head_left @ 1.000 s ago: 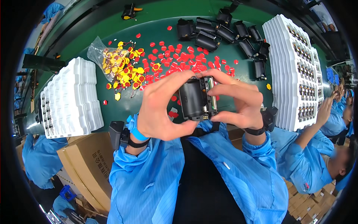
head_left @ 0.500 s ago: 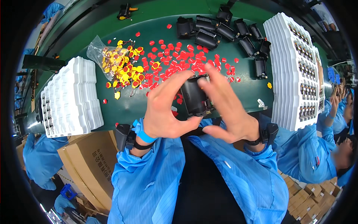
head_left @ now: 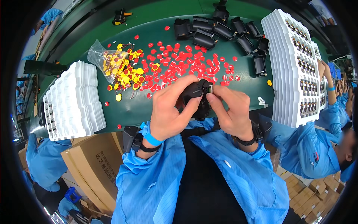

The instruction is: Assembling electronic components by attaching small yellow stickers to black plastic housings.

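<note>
A black plastic housing [head_left: 194,92] is held over the near edge of the table, tilted so that its recessed side with small parts faces right. My left hand [head_left: 169,112] wraps round its left side, thumb across the near face. At its right edge, my right hand [head_left: 233,110] pinches with thumb and forefinger, beside a small silvery part [head_left: 210,89]. The fingertips partly hide what is gripped there. Just beyond the hands lie many loose red discs [head_left: 182,63] and a heap of yellow pieces with red discs and wires [head_left: 125,71], partly in a clear plastic bag [head_left: 97,56].
Several similar black housings [head_left: 206,39] lie at the back right. Stacked white trays [head_left: 278,67] holding small parts stand on the right, another white tray stack [head_left: 80,100] on the left. A cardboard box [head_left: 91,164] is below left. A co-worker in blue [head_left: 309,149] sits at right.
The housing has been turned from its smooth black face to its recessed side. My right hand, spread beside it before, has closed to a pinch at its right edge.
</note>
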The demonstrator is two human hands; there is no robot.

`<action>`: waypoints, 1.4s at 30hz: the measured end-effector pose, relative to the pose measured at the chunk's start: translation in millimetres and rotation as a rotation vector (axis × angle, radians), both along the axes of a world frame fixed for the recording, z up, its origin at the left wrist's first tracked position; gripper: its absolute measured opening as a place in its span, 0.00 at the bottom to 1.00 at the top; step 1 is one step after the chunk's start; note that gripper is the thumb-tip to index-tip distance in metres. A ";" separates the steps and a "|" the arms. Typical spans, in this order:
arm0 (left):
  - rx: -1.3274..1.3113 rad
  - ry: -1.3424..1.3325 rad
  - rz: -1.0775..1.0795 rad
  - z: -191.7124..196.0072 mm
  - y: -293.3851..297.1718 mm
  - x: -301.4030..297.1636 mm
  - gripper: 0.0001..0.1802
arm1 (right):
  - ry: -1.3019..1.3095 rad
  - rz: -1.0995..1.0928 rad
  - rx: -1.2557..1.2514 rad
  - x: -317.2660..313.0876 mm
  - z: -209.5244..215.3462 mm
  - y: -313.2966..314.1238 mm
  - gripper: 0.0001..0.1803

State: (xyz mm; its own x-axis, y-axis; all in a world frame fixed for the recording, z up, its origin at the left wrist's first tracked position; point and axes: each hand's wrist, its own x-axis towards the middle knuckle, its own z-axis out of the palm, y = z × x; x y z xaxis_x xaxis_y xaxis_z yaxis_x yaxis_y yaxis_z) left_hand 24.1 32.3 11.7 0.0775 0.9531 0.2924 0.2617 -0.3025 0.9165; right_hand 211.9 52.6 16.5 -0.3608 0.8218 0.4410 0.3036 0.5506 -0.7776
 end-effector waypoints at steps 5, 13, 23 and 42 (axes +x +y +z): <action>-0.030 0.009 0.035 3.1 1.0 2.4 0.18 | -0.032 -0.008 0.078 -2.0 0.5 -4.0 0.06; 0.065 0.013 0.051 8.2 -1.1 2.1 0.13 | -0.062 -0.004 0.110 -1.6 7.3 -10.2 0.09; 0.061 0.053 0.080 15.8 -3.4 1.8 0.15 | -0.114 -0.058 0.098 -6.1 13.5 -22.5 0.09; 0.040 -0.080 0.096 16.4 -13.7 8.7 0.14 | -0.091 -0.052 0.164 -4.2 16.6 -24.9 0.11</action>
State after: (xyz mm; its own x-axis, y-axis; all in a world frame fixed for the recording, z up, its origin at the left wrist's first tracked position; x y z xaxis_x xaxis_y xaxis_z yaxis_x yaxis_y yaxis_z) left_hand 32.7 18.7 28.1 -0.0383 0.9427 0.3315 0.2176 -0.3159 0.9235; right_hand 207.7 27.7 33.1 -0.3642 0.7603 0.5379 0.3999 0.6493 -0.6469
